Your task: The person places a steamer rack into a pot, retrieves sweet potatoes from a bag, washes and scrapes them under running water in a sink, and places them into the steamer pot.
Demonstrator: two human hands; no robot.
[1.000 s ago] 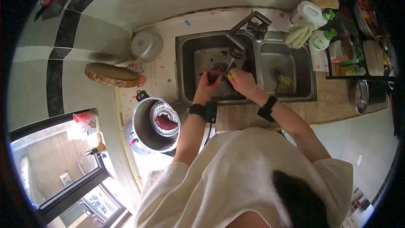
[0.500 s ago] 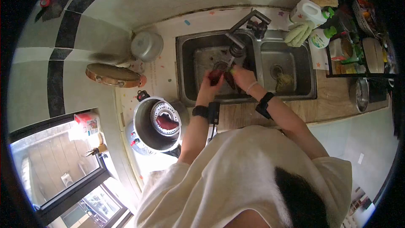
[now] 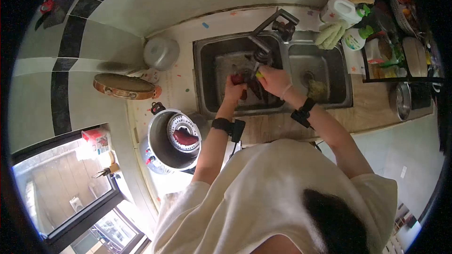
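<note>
At the upper left we see red scissors (image 3: 47,4) against the dark tile, and at the lower left a window (image 3: 61,195) with bright light in it. Next, left of centre, a round wood-rimmed board (image 3: 123,87) leans by the wall, and a clear bowl (image 3: 161,53) sits above and to the right of it. Below these, we find a pot (image 3: 159,148) with a perforated tray (image 3: 175,123) inside, and a dark red root (image 3: 185,138) lying on that tray.

At the centre, our left hand (image 3: 233,91) is closed around a second root (image 3: 238,79), also red, which it holds over the left basin of the sink (image 3: 203,75). Dark long pieces (image 3: 254,87) lie in that basin, just right of our left hand, too dim for us to name. The black tap (image 3: 262,42) reaches down over the basin above both hands. Just right of the left hand, our right hand (image 3: 275,82) grips a yellow-green tool (image 3: 259,74); the fingers hide most of it, so we cannot tell its kind.

Farther right, a yellowish clump (image 3: 318,89) rests in the right basin. At the upper right we have a green cloth (image 3: 331,35), white bottles (image 3: 341,9) and a loaded rack (image 3: 398,80), with a metal pan (image 3: 403,101) below it.
</note>
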